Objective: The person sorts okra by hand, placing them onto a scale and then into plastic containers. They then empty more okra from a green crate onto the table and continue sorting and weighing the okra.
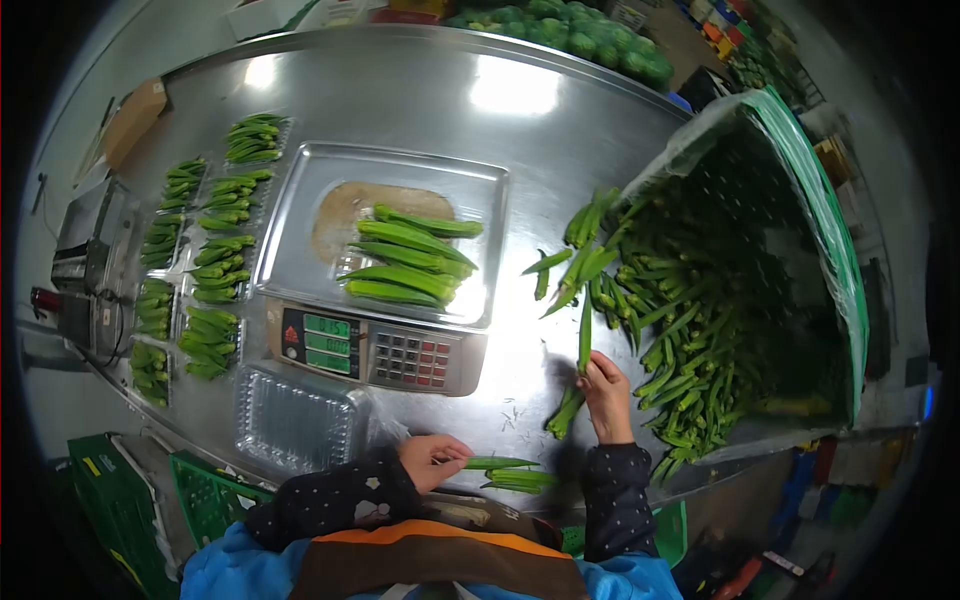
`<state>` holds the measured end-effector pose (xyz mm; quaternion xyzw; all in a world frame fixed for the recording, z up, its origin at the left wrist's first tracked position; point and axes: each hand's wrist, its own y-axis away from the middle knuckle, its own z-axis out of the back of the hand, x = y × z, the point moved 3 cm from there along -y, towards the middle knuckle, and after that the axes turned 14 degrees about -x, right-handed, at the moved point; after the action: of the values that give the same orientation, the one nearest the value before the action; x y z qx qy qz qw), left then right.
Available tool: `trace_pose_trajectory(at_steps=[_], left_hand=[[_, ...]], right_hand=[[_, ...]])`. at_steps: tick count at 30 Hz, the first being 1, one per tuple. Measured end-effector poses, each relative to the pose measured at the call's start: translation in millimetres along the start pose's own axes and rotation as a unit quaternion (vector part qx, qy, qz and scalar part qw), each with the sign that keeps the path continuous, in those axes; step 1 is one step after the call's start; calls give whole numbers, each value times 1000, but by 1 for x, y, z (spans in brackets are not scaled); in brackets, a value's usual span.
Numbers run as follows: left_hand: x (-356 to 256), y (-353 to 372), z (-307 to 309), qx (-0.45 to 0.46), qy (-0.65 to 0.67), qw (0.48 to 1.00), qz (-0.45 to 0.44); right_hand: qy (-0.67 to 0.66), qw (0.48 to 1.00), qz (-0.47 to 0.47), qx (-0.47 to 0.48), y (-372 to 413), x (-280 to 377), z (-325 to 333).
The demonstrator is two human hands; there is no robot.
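Note:
My right hand (607, 398) pinches the lower end of a long okra pod (585, 335), which points away from me beside the large okra pile (700, 350). Near the table's front edge, my left hand (434, 461) has its fingertips closed on the end of another okra pod (505, 462). Just below that pod lie several more okra pods (520, 482). A digital scale (375, 347) stands ahead of my left hand. Several okra pods (405, 258) lie side by side on its metal tray (310, 180), apparently in a clear container. Loose okra (566, 412) lies left of my right wrist.
Clear packs of okra (208, 330) stand in rows at the left. Empty clear plastic trays (298, 420) are stacked in front of the scale. A green-edged crate lined with plastic (815, 210) lies tipped at the right. Round green produce (570, 35) sits beyond the steel table (400, 85).

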<state>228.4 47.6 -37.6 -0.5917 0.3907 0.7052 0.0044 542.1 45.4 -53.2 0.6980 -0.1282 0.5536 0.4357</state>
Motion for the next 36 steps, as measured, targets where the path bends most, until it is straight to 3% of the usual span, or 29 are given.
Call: trace_pose_trajectory(at_steps=[1, 5, 9, 13, 16, 19, 21, 23, 25, 27, 29, 30, 32, 33, 34, 36], left_hand=[[-4, 0, -1, 9, 5, 1000, -26], [-8, 3, -5, 29, -33, 999, -3], [-13, 11, 3, -2, 18, 1000, -24], [-6, 16, 12, -28, 11, 999, -43], [-4, 18, 17, -41, 60, 997, -33], [-10, 16, 29, -63, 8, 997, -50], [-7, 2, 43, -114, 45, 987, -99], [-54, -3, 74, -145, 17, 982, -117], [-88, -18, 110, -172, 87, 962, -191], [-131, -30, 151, -259, -64, 948, -175], [-158, -51, 187, -382, -190, 859, -283], [-163, -67, 202, -400, -220, 850, -264], [-166, -91, 218, -419, -272, 839, -215], [-165, -102, 221, -421, -294, 838, -185], [-165, -116, 223, -378, -351, 846, -136], [-146, -136, 229, -329, -338, 878, -78]], right_hand=[[-24, 998, -3, 54, 11, 9, -9], [144, 965, 193, 99, 23, 60, -77], [168, 862, 445, 174, 35, 114, -179], [278, 750, 584, 136, 32, 111, -241], [264, 783, 551, 121, 15, 99, -240], [187, 861, 459, 113, 15, 106, -217], [182, 871, 443, 113, 4, 103, -205], [188, 873, 434, 117, 1, 105, -200], [194, 867, 444, 116, 0, 104, -198], [185, 881, 423, 107, -2, 104, -199], [206, 883, 412, 91, -6, 99, -199], [204, 883, 412, 93, -2, 101, -200], [363, 863, 341, 88, 6, 99, -204], [362, 862, 342, 91, 5, 97, -205], [391, 849, 340, 102, 2, 91, -206], [409, 847, 323, 109, -5, 80, -209]])
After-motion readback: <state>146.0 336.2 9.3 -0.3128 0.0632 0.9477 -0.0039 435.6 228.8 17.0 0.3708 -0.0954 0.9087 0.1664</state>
